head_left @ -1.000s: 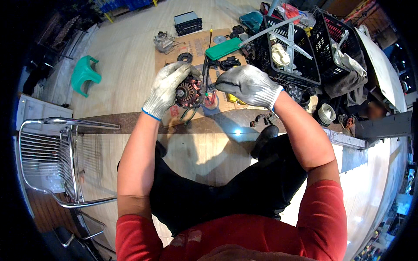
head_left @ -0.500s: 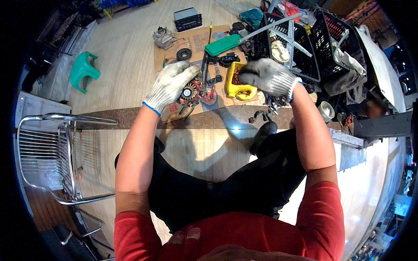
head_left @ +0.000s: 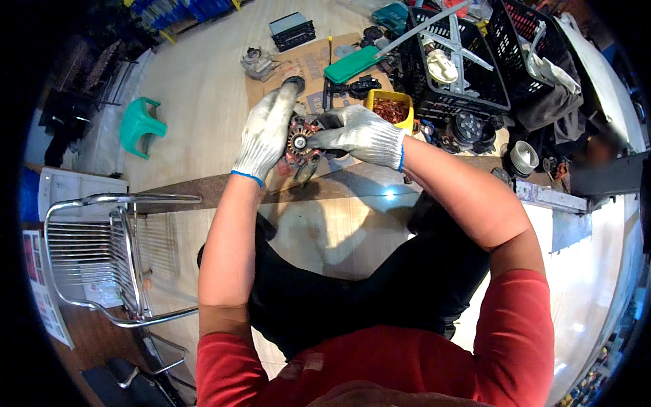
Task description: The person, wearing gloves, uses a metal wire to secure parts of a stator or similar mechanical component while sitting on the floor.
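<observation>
A round motor part (head_left: 299, 142) with copper windings and a pale metal hub faces up between my hands, above the cardboard's near edge. My left hand (head_left: 266, 129), in a white knitted glove with a blue cuff, grips its left side, fingers stretching forward along it. From the right, my gloved right hand (head_left: 363, 136) closes on the part's other side, its thumb beside the hub. The darker fingertips are partly hidden. Just beyond the right hand stands a yellow tub (head_left: 405, 125) holding reddish copper scraps.
Cardboard (head_left: 308, 64) carries a metal housing (head_left: 259, 63), a green-headed tool (head_left: 351, 65) and dark parts. Black crates (head_left: 468, 105) stand at the right, near a white fan wheel (head_left: 523, 158). A green stool (head_left: 144, 125) and a metal chair (head_left: 102, 254) are on the left.
My right hand has come left from the yellow tub to the motor part. The left hand stays at the part. The whole view has shifted slightly.
</observation>
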A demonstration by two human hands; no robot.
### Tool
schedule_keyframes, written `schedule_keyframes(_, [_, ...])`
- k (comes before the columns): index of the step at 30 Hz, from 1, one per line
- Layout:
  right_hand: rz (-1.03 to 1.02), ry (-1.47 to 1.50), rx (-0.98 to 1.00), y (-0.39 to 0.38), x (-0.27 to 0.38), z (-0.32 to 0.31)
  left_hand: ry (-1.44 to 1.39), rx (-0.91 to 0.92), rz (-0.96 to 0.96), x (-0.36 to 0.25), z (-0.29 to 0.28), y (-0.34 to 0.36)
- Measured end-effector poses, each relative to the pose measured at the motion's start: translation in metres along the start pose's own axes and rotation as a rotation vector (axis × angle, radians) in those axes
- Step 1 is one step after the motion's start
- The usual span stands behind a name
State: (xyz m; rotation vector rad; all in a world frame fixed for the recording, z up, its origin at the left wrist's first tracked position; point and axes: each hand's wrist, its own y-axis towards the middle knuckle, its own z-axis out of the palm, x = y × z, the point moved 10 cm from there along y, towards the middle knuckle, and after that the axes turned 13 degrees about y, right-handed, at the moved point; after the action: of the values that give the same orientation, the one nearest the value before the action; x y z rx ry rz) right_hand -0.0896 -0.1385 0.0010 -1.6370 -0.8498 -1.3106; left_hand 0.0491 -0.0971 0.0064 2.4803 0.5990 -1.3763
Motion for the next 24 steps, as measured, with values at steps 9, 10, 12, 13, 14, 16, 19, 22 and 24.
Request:
schedule_keyframes(9, [-0.129, 0.796, -0.168, 0.007, -0.005, -0.009, -1.007, 0.105, -0.032, -0.001, 0.013, -0.009])
schedule_keyframes(10, [-0.158, 0.735, -0.212, 0.010, -0.007, -0.014, -1.007, 0.155, 0.049, -0.009, 0.021, -0.010])
schedule_keyframes(12, [-0.197, 0.602, -0.301, 0.012, -0.007, -0.024, -0.973, 0.098, 0.097, -0.010, 0.034, -0.016])
schedule_keyframes(13, [-0.168, 0.566, -0.292, 0.008, -0.007, -0.021, -0.946, 0.037, 0.092, -0.007, 0.033, -0.018])
schedule_keyframes(14, [-0.165, 0.499, -0.289, 0.007, -0.005, -0.020, -0.990, 0.051, 0.069, -0.004, 0.035, -0.016])
schedule_keyframes(16, [-0.216, 0.343, -0.292, 0.014, -0.009, -0.021, -1.076, 0.084, 0.024, 0.006, 0.040, -0.006])
schedule_keyframes(19, [-0.008, 0.278, -0.248, 0.013, -0.014, -0.005, -1.093, 0.003, -0.094, 0.041, 0.031, 0.000])
schedule_keyframes(22, [0.060, 0.079, -0.164, 0.007, -0.013, 0.002, -1.043, -0.034, -0.087, 0.043, 0.029, 0.001])
schedule_keyframes(24, [-0.171, -0.286, -0.123, 0.007, 0.001, 0.008, -0.962, -0.106, -0.067, 0.033, 0.021, -0.001])
